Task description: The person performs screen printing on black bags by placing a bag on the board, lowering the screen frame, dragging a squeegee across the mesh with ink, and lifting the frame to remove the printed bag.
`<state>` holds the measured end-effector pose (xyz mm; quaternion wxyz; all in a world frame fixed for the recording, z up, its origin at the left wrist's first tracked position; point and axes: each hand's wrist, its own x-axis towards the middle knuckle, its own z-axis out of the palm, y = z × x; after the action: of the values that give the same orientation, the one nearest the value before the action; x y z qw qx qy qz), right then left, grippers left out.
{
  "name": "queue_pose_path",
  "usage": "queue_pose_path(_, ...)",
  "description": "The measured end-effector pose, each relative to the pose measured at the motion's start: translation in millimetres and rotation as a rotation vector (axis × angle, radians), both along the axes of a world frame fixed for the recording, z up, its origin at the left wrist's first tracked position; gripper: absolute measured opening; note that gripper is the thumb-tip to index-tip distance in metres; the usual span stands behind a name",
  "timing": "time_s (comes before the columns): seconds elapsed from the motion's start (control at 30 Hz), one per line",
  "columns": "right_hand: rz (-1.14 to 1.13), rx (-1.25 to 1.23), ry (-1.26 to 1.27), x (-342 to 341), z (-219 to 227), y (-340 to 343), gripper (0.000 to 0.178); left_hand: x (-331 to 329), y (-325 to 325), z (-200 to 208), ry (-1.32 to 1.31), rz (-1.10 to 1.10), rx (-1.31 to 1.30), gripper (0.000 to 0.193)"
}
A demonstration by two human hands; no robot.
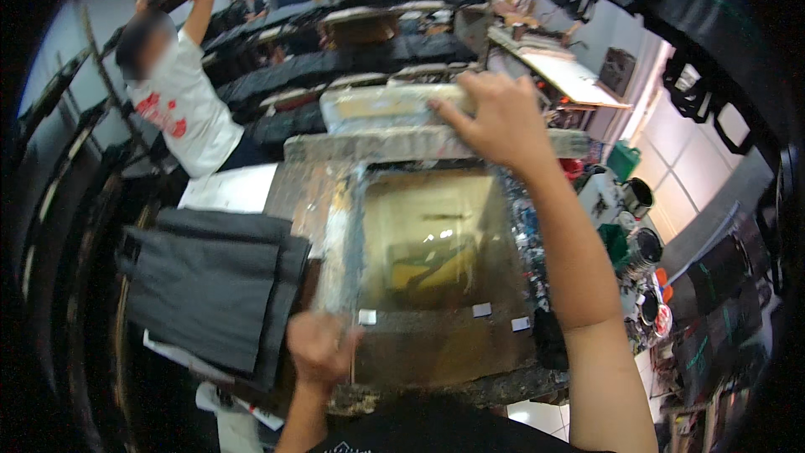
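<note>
While two hands [507, 122] [323, 351] flank one panel [440, 281], three white tabs [366, 317] [481, 309] [521, 324] show.

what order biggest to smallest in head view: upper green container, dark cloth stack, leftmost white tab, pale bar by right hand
Dark cloth stack
Pale bar
Upper green container
Leftmost white tab

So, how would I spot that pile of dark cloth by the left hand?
Find the glossy, yellowish-brown panel in the middle of the view. Left of it, beyond the left hand, lies the pile of dark grey cloth. Its matte, overlapping layers set it apart from the shiny panel.
</note>
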<state>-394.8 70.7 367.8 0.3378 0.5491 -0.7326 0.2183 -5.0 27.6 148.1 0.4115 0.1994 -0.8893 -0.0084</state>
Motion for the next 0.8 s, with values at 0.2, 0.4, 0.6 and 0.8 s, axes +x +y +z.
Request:
queue_pose_path(0.2, 0.033, -0.040, 0.040, -0.9, -0.1, -4.5, 0.058, 79.7, -68.0, 14.3, -0.349, 0.754, 0.150, 0.071)
queue_pose_path(0.4, 0.058, -0.071, 0.045, -8.7, 1.1, -8.7, 0.058, 102.6, -79.7, -37.8, -0.663, 0.890, 0.301, 0.072)
queue_pose_path(0.6, 0.053, -0.080, 0.049, -11.4, 2.8, -12.6, 0.058, 110.8, -84.2, -52.0, -0.595, 0.849, 0.244, 0.056)
queue_pose_path(0.8, 0.040, -0.053, 0.018, -8.3, 4.9, -8.9, 0.058, 104.8, -92.5, -35.9, -0.455, 0.791, 0.324, 0.020)
